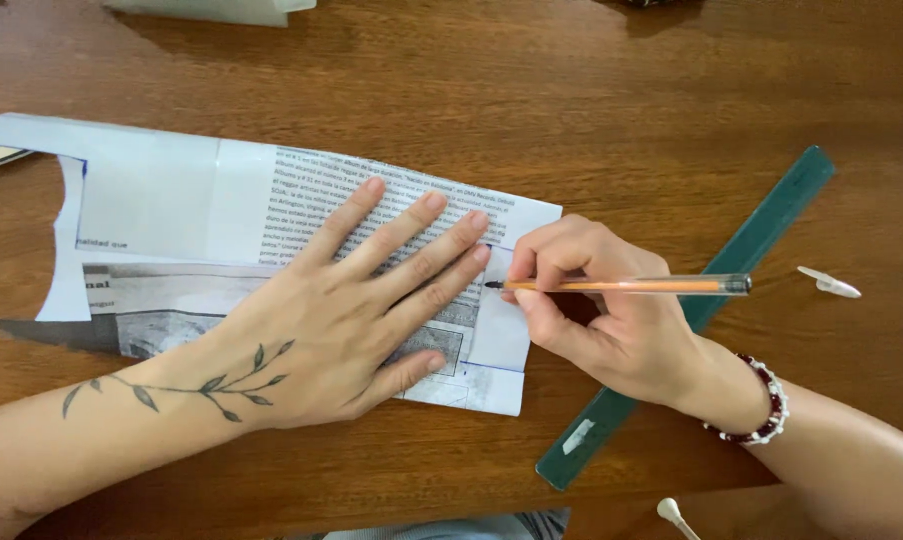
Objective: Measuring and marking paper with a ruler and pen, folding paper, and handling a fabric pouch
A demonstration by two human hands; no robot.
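A printed sheet of white paper (162, 215), cut unevenly at its left end, lies on the brown wooden table (612, 110). My left hand (362, 300) rests flat on it, fingers spread over the printed text. My right hand (597, 305) grips an orange pen (632, 286), held nearly level, its black tip touching the paper just beside my left fingertips. A blue line runs along the paper's right part.
A long dark green ruler (722, 280) lies diagonally under my right wrist. A small white pen cap (830, 284) sits to its right. Another white bit (676, 515) lies at the bottom edge, and a pale object (222, 10) at the top edge.
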